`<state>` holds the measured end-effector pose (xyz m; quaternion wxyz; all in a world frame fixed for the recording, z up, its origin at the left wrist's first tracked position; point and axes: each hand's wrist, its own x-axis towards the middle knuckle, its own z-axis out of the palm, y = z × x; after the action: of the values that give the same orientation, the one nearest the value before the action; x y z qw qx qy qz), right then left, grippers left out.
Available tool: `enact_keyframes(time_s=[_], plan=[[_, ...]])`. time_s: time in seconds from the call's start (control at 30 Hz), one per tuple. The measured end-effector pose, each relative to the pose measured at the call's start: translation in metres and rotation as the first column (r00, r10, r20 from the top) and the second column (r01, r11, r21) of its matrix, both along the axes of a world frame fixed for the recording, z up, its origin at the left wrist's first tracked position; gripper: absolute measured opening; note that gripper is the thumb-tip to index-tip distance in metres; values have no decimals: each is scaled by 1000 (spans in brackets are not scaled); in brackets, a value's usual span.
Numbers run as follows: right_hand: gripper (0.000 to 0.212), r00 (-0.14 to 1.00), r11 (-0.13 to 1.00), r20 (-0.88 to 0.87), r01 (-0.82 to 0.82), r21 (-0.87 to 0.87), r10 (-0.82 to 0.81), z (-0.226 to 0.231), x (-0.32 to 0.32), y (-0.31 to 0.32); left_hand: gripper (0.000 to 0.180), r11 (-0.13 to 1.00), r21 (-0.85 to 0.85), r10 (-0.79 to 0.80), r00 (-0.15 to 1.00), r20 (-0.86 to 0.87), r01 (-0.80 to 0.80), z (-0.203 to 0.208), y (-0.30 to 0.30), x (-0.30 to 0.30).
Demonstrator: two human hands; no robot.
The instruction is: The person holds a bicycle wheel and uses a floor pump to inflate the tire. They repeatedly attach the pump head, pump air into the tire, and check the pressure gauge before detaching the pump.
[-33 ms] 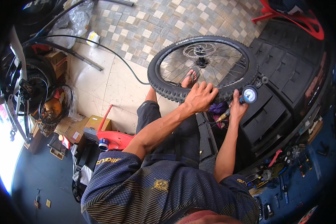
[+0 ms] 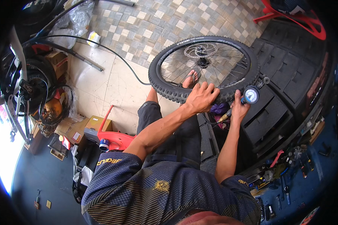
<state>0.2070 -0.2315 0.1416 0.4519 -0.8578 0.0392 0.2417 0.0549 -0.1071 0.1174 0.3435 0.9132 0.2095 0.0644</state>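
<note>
A bicycle wheel with a black knobby tyre and a disc rotor stands upright on the tiled floor in front of me. My left hand grips the tyre's near edge from above. Just to its right, my right hand holds an air inflator with a round pressure gauge close to the tyre. A brass fitting sticks out below that hand. A thin black hose runs over the floor to the wheel. My sandalled foot shows through the spokes.
A red metal frame and cardboard boxes sit at my left. Bicycles and wheels crowd the far left. A black drawer cabinet stands right of the wheel, a red chair beyond it. Tools lie at lower right.
</note>
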Motion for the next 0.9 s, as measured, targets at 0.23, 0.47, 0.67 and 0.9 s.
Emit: enact_keyframes(time_s=[0.23,0.47,0.67,0.9], plan=[[39,1000,1000,8,0,-12,0,-7,4,5,50,1000,-11,-12,1000,0,12,-5,6,4],[37,1000,1000,20,8,-6,-8,-11,4,2,53,1000,-20,-19,1000,-12,19,-4,7,5],[36,999,1000,44,9,-2,-9,-15,4,0,55,999,-22,-24,1000,-14,23,-8,5,4],[34,999,1000,47,12,-8,-11,-14,5,2,60,999,-27,-36,999,-38,35,-11,3,5]])
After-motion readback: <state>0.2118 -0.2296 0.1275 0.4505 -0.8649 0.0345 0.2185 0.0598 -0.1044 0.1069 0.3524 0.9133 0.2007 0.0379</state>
